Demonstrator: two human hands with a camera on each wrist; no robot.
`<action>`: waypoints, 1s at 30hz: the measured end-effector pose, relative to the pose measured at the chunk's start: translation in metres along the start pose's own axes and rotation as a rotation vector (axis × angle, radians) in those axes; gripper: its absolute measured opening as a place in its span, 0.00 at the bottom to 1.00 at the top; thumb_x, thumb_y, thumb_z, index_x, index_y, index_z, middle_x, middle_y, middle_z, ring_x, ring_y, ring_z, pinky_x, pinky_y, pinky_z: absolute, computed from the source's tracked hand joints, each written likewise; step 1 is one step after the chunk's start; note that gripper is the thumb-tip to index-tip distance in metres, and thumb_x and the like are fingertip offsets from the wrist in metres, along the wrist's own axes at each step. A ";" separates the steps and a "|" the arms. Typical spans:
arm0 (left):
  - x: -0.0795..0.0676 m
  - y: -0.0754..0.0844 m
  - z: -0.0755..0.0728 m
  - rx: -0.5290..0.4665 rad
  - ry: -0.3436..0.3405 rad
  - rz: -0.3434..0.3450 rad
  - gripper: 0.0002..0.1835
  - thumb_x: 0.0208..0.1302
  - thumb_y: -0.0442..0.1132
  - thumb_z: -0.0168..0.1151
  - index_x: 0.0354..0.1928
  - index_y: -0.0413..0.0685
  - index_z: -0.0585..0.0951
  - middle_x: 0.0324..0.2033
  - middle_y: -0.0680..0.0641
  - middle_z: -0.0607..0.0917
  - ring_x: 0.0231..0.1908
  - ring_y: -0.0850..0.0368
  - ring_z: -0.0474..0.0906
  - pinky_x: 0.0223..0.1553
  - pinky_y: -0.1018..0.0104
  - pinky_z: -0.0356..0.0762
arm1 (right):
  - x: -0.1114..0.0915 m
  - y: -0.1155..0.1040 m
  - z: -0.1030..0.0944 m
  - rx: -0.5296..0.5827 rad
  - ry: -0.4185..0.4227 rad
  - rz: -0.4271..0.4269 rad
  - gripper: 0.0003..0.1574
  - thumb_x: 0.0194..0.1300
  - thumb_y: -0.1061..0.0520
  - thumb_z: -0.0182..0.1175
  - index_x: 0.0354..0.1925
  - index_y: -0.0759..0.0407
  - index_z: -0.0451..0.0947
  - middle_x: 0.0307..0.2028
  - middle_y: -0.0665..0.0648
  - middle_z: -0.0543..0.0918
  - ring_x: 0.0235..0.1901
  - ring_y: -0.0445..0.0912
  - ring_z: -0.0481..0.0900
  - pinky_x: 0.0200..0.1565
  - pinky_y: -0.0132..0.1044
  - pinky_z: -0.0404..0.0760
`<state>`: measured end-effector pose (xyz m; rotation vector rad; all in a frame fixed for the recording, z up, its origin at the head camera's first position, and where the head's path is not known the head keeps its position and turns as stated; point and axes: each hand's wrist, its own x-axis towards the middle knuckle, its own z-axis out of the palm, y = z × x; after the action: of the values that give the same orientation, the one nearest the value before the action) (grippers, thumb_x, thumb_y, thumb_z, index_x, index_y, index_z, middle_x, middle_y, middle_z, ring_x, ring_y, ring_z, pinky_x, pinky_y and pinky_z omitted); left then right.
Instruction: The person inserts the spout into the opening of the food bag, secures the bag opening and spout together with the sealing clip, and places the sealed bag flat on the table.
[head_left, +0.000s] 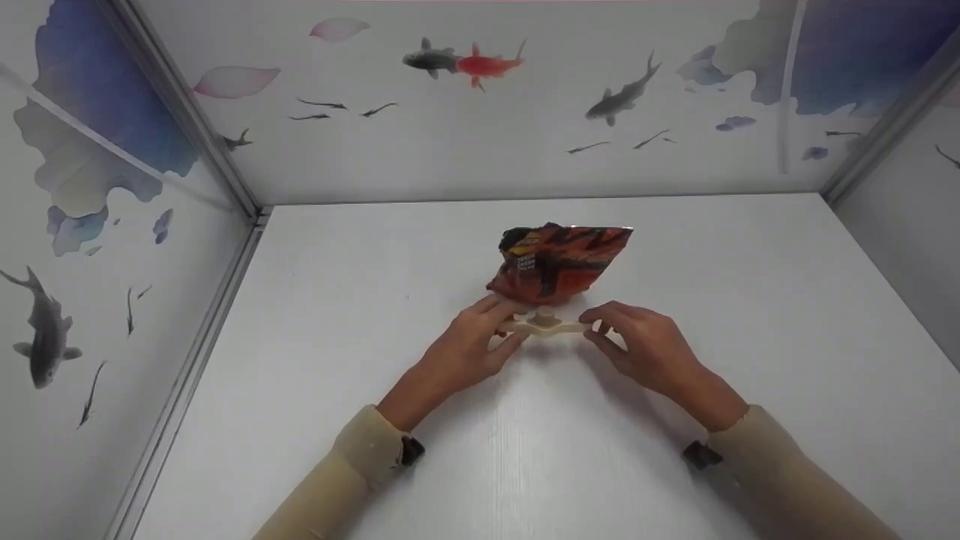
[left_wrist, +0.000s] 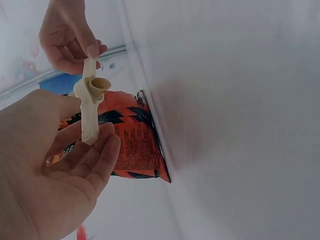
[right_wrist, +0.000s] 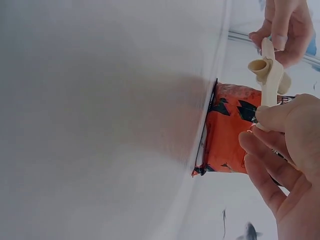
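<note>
A cream plastic bag clip with a round pouring spout (head_left: 545, 321) is held level between both hands, just above the table. My left hand (head_left: 480, 341) pinches its left end between thumb and fingers. At the other end, the thumb and fingertips of my right hand (head_left: 645, 341) pinch the bar. In both wrist views the spout's hollow mouth (left_wrist: 101, 84) shows. Right behind the clip stands a red and black printed snack bag (head_left: 562, 262), its upper part slanting to the right. Neither hand visibly grips the bag.
The white tabletop (head_left: 360, 300) runs back to a wall panel (head_left: 525, 157) printed with fish and petals. More printed panels stand at left and right, with a metal frame strip (head_left: 202, 360) along the left edge.
</note>
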<state>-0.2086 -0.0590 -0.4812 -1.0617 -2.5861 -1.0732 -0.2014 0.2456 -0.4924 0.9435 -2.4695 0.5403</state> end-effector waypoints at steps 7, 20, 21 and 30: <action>0.009 0.007 0.007 -0.017 0.011 0.002 0.17 0.79 0.47 0.67 0.63 0.50 0.84 0.54 0.50 0.86 0.52 0.58 0.87 0.51 0.67 0.88 | 0.002 -0.004 0.001 0.043 0.021 -0.053 0.21 0.62 0.64 0.80 0.51 0.51 0.87 0.43 0.46 0.92 0.35 0.39 0.89 0.34 0.38 0.88; 0.011 0.005 0.009 -0.105 0.048 -0.002 0.13 0.79 0.46 0.67 0.58 0.50 0.84 0.50 0.50 0.85 0.51 0.61 0.87 0.52 0.75 0.86 | 0.004 -0.007 0.002 0.146 0.015 0.036 0.18 0.65 0.61 0.78 0.51 0.51 0.86 0.44 0.46 0.90 0.37 0.38 0.88 0.38 0.36 0.90; 0.011 0.005 0.009 -0.107 0.049 -0.001 0.13 0.79 0.47 0.66 0.59 0.50 0.84 0.50 0.51 0.85 0.51 0.61 0.87 0.52 0.76 0.86 | 0.005 -0.007 0.002 0.158 0.022 0.042 0.18 0.65 0.61 0.78 0.51 0.51 0.87 0.44 0.46 0.90 0.37 0.38 0.88 0.38 0.35 0.89; 0.013 0.005 0.007 -0.106 0.078 0.019 0.13 0.78 0.47 0.68 0.57 0.50 0.83 0.50 0.51 0.84 0.51 0.63 0.86 0.54 0.76 0.85 | 0.012 -0.007 0.005 0.212 0.061 0.097 0.17 0.62 0.63 0.80 0.49 0.52 0.89 0.41 0.47 0.89 0.36 0.40 0.86 0.37 0.39 0.91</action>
<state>-0.2139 -0.0446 -0.4787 -1.0420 -2.4784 -1.2343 -0.2055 0.2318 -0.4890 0.8737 -2.4475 0.8644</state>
